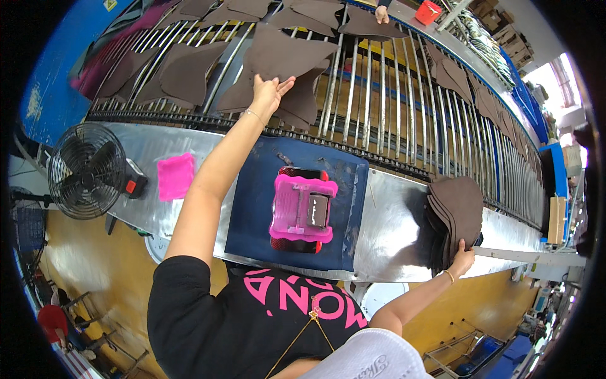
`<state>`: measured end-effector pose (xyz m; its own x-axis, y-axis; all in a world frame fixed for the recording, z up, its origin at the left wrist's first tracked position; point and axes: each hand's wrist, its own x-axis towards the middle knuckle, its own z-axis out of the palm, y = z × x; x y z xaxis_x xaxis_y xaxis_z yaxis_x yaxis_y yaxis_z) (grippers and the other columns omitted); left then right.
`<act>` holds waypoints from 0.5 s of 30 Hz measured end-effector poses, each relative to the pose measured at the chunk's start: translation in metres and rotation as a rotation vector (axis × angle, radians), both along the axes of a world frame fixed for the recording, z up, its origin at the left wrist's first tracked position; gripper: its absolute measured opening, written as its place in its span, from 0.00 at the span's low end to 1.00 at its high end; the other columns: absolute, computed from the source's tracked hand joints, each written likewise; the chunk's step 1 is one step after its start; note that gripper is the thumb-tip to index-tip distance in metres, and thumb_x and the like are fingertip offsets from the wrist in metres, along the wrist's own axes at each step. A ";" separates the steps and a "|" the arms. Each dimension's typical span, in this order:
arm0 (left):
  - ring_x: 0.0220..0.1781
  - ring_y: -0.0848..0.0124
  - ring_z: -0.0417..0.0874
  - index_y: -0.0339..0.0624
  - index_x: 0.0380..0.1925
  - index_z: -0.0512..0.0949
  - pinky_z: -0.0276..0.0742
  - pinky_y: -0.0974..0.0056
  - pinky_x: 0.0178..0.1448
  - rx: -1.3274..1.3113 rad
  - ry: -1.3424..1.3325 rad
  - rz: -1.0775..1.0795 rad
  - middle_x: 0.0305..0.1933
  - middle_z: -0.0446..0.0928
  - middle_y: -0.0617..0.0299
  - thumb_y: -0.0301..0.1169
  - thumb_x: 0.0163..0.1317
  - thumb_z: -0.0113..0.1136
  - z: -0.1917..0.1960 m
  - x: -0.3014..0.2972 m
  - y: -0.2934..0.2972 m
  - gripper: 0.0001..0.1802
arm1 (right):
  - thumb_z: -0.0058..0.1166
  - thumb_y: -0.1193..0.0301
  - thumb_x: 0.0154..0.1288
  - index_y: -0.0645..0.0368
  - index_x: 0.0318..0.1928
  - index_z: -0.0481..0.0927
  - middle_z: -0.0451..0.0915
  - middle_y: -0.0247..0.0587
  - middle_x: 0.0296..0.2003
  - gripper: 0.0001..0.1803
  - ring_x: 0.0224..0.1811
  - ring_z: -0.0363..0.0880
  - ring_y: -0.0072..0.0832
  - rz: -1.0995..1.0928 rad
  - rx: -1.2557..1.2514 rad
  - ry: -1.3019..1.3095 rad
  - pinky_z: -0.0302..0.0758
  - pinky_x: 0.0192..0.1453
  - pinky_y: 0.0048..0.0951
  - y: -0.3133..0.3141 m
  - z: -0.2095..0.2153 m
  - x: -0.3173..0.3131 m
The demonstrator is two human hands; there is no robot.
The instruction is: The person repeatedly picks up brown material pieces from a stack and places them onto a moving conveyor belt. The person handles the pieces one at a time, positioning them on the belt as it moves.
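My left hand reaches far out over the roller rack, its fingers apart. It touches the lower edge of a brown flat cut panel, which overlaps other brown panels. Whether the fingers pinch that edge is hard to tell. At the right of the metal table, my right hand grips the near edge of a stack of brown cut panels. Its thumb lies on top, and the other fingers are partly hidden.
A dark blue mat bears a pink wavy-edged tray with a small dark device. To the left are a pink square and a black fan. Metal rollers carry more panels. Across the rack is another person's hand.
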<state>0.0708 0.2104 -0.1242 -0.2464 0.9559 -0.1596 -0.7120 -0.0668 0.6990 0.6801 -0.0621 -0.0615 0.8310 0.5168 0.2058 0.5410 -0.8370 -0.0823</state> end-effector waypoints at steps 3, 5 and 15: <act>0.43 0.45 0.82 0.49 0.65 0.31 0.87 0.52 0.41 -0.103 -0.094 0.100 0.53 0.60 0.39 0.10 0.60 0.31 -0.018 0.000 0.005 0.38 | 0.59 0.48 0.55 0.63 0.51 0.74 0.77 0.52 0.47 0.33 0.53 0.74 0.47 -0.081 0.009 -0.011 0.73 0.53 0.45 0.003 0.022 -0.027; 0.47 0.44 0.80 0.49 0.65 0.26 0.86 0.51 0.45 -0.111 -0.096 0.051 0.58 0.56 0.35 0.12 0.62 0.28 -0.028 -0.004 0.006 0.38 | 0.61 0.49 0.54 0.60 0.52 0.74 0.77 0.51 0.47 0.32 0.53 0.75 0.46 -0.063 -0.004 -0.025 0.73 0.52 0.46 0.006 0.026 -0.025; 0.49 0.51 0.80 0.32 0.49 0.61 0.83 0.58 0.50 -0.250 -0.143 -0.318 0.46 0.73 0.40 0.34 0.68 0.50 0.009 -0.025 -0.072 0.18 | 0.58 0.39 0.51 0.63 0.47 0.77 0.75 0.55 0.50 0.38 0.53 0.74 0.48 0.068 -0.073 0.062 0.71 0.54 0.48 -0.001 -0.005 0.014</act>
